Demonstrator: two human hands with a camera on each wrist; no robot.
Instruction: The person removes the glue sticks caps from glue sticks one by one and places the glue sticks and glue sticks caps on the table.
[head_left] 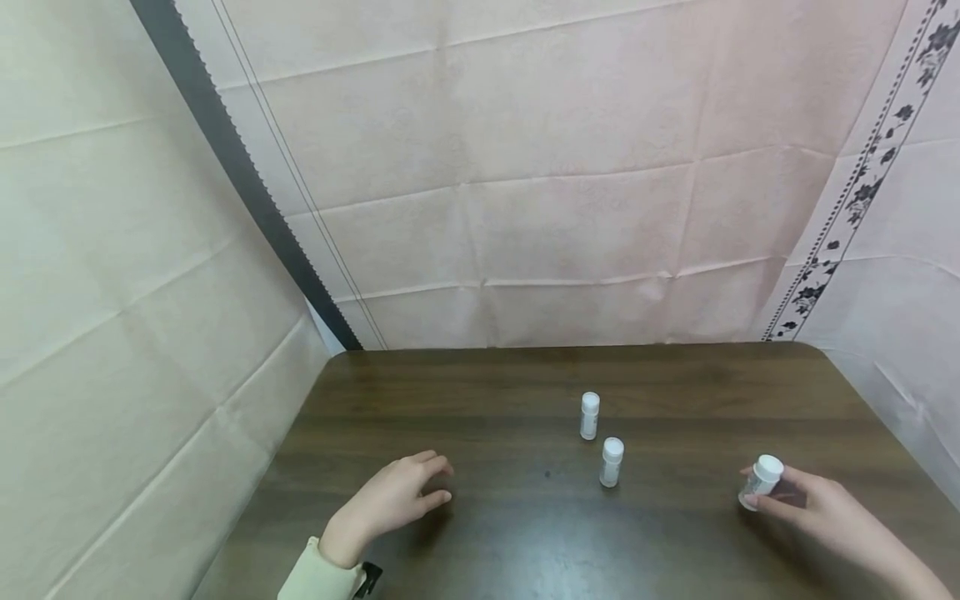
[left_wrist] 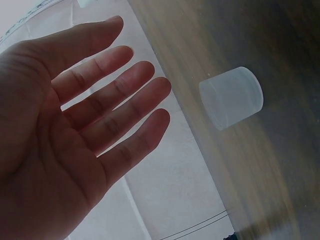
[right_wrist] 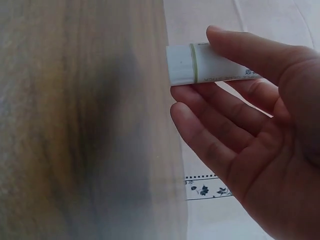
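My right hand [head_left: 832, 508] grips a small white-capped bottle [head_left: 761, 482] between thumb and fingers, low over the right part of the table. In the right wrist view, the thumb lies along one side of this printed bottle [right_wrist: 220, 62], which has a thin green-gold band near its clear end. My left hand [head_left: 397, 496] is empty, its fingers loosely bent, above the table's left side. Beyond its fingertips in the left wrist view is a frosted, translucent cylinder [left_wrist: 231, 97]. Two similar white-capped bottles, a farther one [head_left: 589, 417] and a nearer one [head_left: 611, 463], stand upright between the hands.
The dark wooden table [head_left: 510, 379] has rounded far corners. Creased pale cloth [head_left: 562, 208] hangs behind it and along both sides, with a dark stripe on the left and a floral border [head_left: 855, 200] on the right.
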